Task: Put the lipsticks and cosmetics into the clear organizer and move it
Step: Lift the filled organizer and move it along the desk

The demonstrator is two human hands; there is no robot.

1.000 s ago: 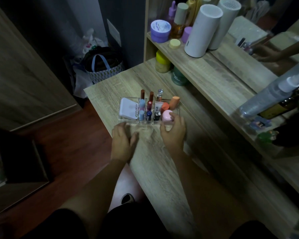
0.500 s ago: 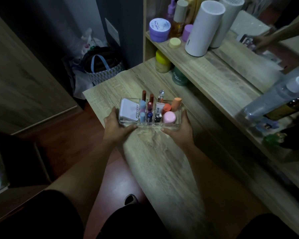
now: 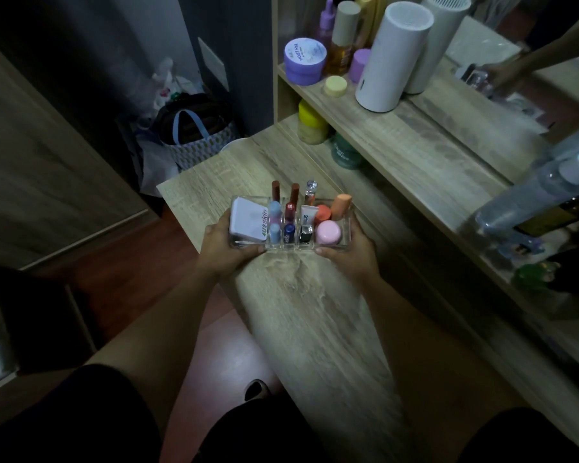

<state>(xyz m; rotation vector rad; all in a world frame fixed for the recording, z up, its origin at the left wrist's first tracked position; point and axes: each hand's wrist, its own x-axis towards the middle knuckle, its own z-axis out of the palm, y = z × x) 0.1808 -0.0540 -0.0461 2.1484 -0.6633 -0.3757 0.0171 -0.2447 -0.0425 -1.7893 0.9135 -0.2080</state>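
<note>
Head view. One clear organizer (image 3: 291, 243) is seen, gripped at both ends over the near-left part of the wooden bench (image 3: 315, 322); whether its base touches the bench cannot be told. The left hand (image 3: 226, 250) is clamped on the left end, thumb along the front wall; the right hand (image 3: 350, 253) is clamped on the right end.

Contents counted: one white compact (image 3: 248, 223) lying in the left compartment; eight or so upright lipsticks and small tubes (image 3: 290, 213) in the narrow middle slots, colours brown, light blue, dark red and navy; one white tube (image 3: 308, 213); in the right compartment one pink round jar (image 3: 328, 232), one orange round piece (image 3: 322, 212) and one peach sponge (image 3: 341, 205). The organizer is transparent, rectangular and divided.

Surroundings: a shelf (image 3: 365, 115) stands beyond, carrying one white cylinder (image 3: 393, 58), one purple jar (image 3: 305, 61), one small yellow cap (image 3: 335, 85) and several bottles. Below it one yellow-lidded jar (image 3: 311, 123) and one green jar (image 3: 345, 152) are noted. A bag (image 3: 198, 135) sits on the floor at the bench's far end. A spray bottle (image 3: 542, 195), blurred, lies at the right.
</note>
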